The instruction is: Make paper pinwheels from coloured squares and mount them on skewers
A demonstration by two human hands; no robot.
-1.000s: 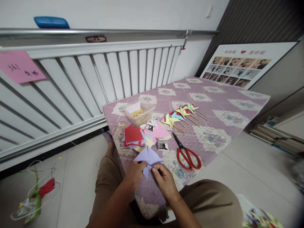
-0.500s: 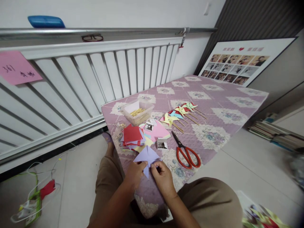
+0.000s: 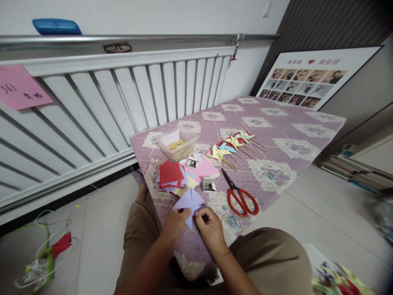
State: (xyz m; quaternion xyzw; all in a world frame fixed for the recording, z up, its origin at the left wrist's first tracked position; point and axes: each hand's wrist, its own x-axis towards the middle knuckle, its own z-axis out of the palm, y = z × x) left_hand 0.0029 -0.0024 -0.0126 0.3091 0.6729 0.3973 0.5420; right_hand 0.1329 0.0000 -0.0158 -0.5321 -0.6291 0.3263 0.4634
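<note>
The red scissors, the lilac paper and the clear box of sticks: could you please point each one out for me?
red scissors (image 3: pixel 240 197), head view, on the handle loops.
lilac paper (image 3: pixel 189 199), head view, on its flat upper part above the fingers.
clear box of sticks (image 3: pixel 177 146), head view, on the sticks inside.

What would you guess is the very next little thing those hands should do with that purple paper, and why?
Probably bring one more corner to the middle and pin it there. Both the left hand and right hand pinch the lilac paper near its centre, and its flaps already look partly gathered like the finished pinwheels lying beyond the scissors.
</note>
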